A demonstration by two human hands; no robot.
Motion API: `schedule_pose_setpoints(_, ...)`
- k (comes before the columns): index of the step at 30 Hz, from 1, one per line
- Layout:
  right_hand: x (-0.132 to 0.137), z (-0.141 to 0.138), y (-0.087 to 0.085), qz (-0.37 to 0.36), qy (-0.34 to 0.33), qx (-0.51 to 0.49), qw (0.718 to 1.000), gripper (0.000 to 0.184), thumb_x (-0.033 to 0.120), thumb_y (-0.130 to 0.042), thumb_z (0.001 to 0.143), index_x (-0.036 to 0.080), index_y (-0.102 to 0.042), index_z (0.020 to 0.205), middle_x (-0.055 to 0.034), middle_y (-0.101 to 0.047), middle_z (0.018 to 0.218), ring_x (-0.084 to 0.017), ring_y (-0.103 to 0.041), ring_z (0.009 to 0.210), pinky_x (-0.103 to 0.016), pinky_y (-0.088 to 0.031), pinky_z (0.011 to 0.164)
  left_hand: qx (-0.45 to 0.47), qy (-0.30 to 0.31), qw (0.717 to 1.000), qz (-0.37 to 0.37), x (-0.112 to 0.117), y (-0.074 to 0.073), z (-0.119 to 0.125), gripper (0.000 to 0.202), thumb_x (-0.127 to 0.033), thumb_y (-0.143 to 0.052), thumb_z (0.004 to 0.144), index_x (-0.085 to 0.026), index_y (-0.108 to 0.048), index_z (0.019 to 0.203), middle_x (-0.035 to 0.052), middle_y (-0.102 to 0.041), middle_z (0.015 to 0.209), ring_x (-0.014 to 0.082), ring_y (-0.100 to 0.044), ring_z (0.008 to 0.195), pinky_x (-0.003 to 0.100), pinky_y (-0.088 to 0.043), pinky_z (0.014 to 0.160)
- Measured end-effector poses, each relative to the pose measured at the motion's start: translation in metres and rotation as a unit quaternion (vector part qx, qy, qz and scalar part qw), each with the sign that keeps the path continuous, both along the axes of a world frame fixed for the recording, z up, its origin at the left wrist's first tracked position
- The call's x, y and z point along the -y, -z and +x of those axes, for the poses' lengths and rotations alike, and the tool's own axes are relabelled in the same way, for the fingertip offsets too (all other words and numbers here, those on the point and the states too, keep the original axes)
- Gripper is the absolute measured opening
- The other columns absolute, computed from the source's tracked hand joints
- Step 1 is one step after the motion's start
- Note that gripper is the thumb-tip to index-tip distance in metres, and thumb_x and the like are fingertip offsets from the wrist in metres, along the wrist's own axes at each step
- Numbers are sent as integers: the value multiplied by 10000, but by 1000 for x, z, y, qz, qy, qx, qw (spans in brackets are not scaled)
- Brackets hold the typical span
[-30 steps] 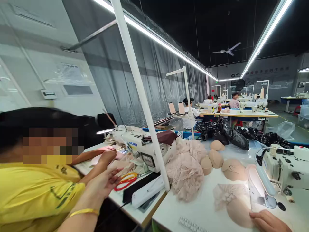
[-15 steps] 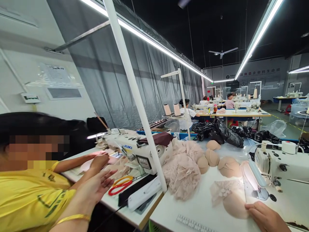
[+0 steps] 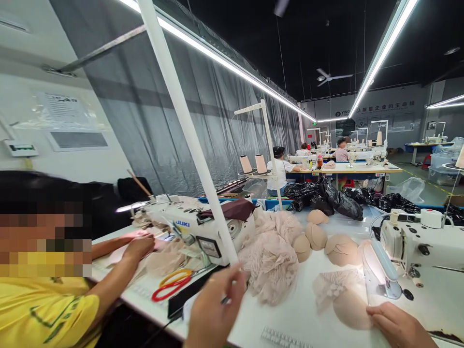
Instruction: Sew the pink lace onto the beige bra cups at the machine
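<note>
My right hand point(image 3: 400, 323) pinches the right edge of a beige bra cup point(image 3: 350, 307) lying on the white sewing table point(image 3: 253, 326). A piece of beige lace point(image 3: 335, 285) joins or overlaps the cup's upper side; I cannot tell which. Behind the cup stands a white sewing machine point(image 3: 422, 253) with its lamp lit. My left hand point(image 3: 219, 302), a little blurred, is raised over the gap between the two tables with its fingers curled together. A small dark bit shows at its fingertips, too unclear to name. A heap of beige lace point(image 3: 271, 261) lies just beyond it.
A white pole point(image 3: 181, 116) rises beyond my left hand. On the left, a co-worker in a yellow shirt point(image 3: 54, 309) handles fabric at a JUKI machine point(image 3: 181, 224). Red-handled scissors point(image 3: 170, 286), more bra cups point(image 3: 340, 250) and a clear ruler point(image 3: 282, 338) lie about.
My left hand has drawn back rightward from near the co-worker's arm, and its fingers have gone from spread to curled. My right hand stays at the cup. The view has turned slightly.
</note>
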State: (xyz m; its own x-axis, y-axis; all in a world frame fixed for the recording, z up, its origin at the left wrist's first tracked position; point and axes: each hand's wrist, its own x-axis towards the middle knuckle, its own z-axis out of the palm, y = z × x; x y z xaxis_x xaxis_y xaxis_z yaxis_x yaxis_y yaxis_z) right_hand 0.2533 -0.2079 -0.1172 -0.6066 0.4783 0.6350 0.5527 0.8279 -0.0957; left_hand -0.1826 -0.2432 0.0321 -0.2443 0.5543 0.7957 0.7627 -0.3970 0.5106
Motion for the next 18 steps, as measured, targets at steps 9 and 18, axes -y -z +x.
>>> schedule_pose_setpoints(9,-10,8,-13,-45,-16,24,999,277,289,-469,1092,331,-742,1116,16,-817,1022,-161,-768,828,-224,-622,762,-476,449,754,-52,-75,85,202,148,-295,-537,1037,-239,-674,1050,55,-767,1145,209,-688,1043,327,-507,928)
schedule_pose_setpoints(18,-20,56,20,8,8,-13,1000,386,336,-554,1040,411,-654,1405,-23,-802,1203,-239,-774,1031,-305,-639,897,-528,409,744,-25,-103,103,244,276,-411,-662,951,-204,-651,768,5,-677,779,172,-629,697,340,-458,584)
